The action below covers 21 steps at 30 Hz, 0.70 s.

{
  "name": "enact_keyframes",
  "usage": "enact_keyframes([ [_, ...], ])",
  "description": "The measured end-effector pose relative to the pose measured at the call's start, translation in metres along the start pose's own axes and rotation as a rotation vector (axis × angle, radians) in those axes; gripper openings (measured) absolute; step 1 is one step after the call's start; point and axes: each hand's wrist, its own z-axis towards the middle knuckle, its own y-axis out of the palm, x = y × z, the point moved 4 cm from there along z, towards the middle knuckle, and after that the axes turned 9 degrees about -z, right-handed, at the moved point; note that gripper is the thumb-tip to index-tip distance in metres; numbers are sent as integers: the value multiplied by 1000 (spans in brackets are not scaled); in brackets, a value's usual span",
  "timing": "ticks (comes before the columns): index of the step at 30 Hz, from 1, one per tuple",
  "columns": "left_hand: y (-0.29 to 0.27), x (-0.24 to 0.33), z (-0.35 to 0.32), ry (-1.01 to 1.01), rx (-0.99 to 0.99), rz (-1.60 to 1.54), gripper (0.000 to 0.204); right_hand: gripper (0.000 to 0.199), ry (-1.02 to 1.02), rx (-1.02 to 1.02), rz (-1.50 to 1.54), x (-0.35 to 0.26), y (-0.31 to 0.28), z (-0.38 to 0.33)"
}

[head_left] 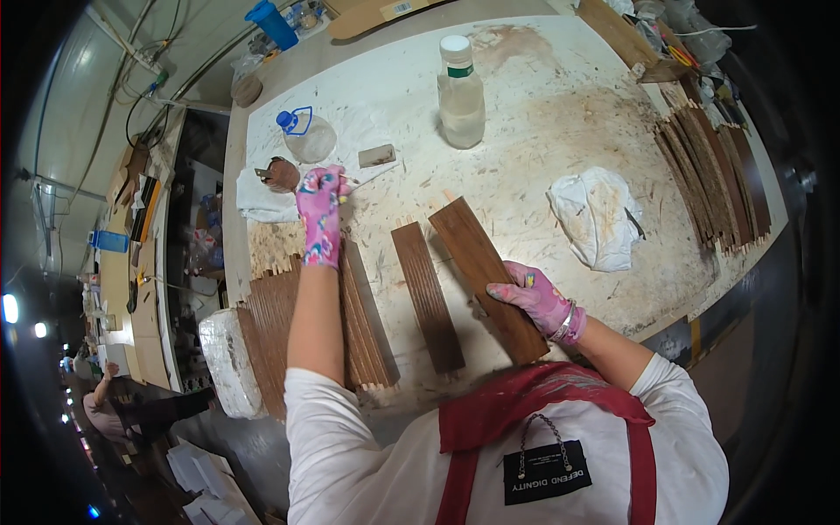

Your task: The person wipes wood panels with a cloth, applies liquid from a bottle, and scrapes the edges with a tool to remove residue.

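Right hand (pixel 535 297) in a pink glove presses the dark ribbed wooden slat (pixel 486 276), which runs diagonally toward the workbench's (pixel 560 122) far edge.
Fingers lie spread flat on its near end; the left hand (pixel 319 214) reaches out farther off, its grip unclear.

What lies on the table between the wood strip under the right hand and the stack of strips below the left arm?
In the head view, one separate dark ribbed wood strip lies between the strip held by the right hand and the stack; bare tabletop flanks it.
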Motion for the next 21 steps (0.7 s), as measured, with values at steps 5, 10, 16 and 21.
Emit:
enact_keyframes([
  [5, -41, -10, 47, 3, -82, 922, 26, 36, 0, -18, 147, 0, 0, -1],
  [10, -39, 15, 25, 287, -9, 1161, 35, 46, 26, -59, 354, -8, -6, -7],
  [16, 54, -10, -169, -523, -651, 58, 40, 35, -52, -31, 583, -10, -13, -6],
  [21, 85, -67, -272, -1068, -540, -543, 50, 41, 64, 4, 436, -23, 2, 1],
])
